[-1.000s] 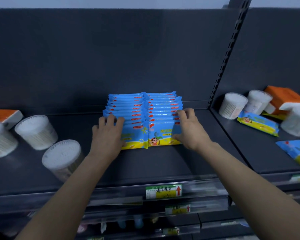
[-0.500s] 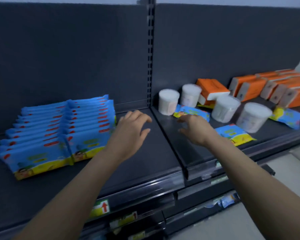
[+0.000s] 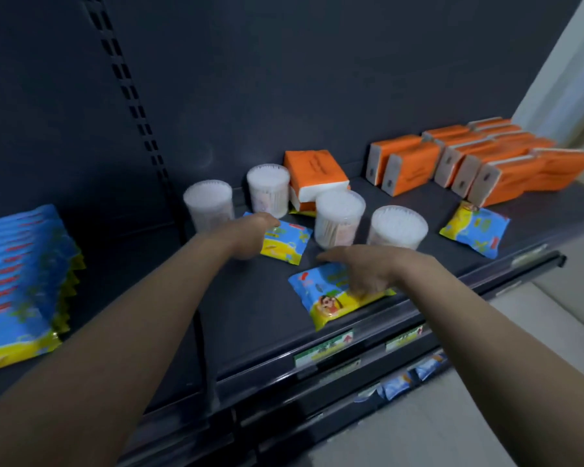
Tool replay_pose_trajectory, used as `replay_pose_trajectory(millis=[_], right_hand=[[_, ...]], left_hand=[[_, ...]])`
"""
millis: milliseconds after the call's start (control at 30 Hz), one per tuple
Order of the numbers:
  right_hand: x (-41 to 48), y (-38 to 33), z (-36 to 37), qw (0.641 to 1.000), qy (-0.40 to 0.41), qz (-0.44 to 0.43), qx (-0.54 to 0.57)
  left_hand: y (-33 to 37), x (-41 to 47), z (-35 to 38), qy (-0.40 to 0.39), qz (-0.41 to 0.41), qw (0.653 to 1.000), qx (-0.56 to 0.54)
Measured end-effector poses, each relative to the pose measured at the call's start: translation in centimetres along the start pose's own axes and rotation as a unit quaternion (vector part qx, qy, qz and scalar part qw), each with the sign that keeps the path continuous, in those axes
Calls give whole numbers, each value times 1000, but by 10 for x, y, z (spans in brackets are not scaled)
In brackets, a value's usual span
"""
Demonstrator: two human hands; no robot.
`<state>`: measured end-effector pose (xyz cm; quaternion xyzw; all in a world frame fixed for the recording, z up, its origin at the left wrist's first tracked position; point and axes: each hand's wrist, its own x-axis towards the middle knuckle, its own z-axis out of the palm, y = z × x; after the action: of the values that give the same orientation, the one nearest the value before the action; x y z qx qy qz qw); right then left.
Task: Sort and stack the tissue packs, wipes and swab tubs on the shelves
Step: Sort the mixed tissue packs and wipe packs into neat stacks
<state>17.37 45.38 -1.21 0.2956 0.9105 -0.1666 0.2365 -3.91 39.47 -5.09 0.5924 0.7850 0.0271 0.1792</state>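
Now both hands reach onto the right shelf [image 3: 260,318]. Left hand [image 3: 250,232] lies on the left edge of a wipes pack [image 3: 285,242] just in front of two swab tubs [image 3: 209,203]; whether its fingers grip, I cannot tell. Right hand [image 3: 364,267] rests palm-down on a nearer pack [image 3: 324,296] by the front edge, fingers spread, not closed around it. Orange tissue packs [image 3: 486,160] stand at the back right; stacked wipes [image 3: 17,284] sit far left.

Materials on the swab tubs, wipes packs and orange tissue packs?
Swab tubs: clear rigid plastic, likely; swabs show through.
Wipes packs: glossy printed plastic film; zigzag sealed ends.
Orange tissue packs: soft film wrap, probably; white tissue visible at the ends.
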Motion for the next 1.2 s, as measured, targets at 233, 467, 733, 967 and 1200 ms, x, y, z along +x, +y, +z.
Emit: replay_pose_trajectory(millis=[233,467,733,967,1200], right_hand=[[7,4,-3,997,2,-22,-79],[-3,1,-10,994,66,-18,-83],[-18,-22,-22,990,136,-43,22],[-17,-110,-23,967,212,-117,81],[-12,-252,-11,944,214,-233,89]], left_hand=[[15,13,-13,-80,-35,994,62],[20,2,-17,-42,-39,987,153],[9,-59,-37,104,13,992,-70],[-56,-182,-80,245,-30,961,-127],[-144,-325,-97,274,-118,946,-125]])
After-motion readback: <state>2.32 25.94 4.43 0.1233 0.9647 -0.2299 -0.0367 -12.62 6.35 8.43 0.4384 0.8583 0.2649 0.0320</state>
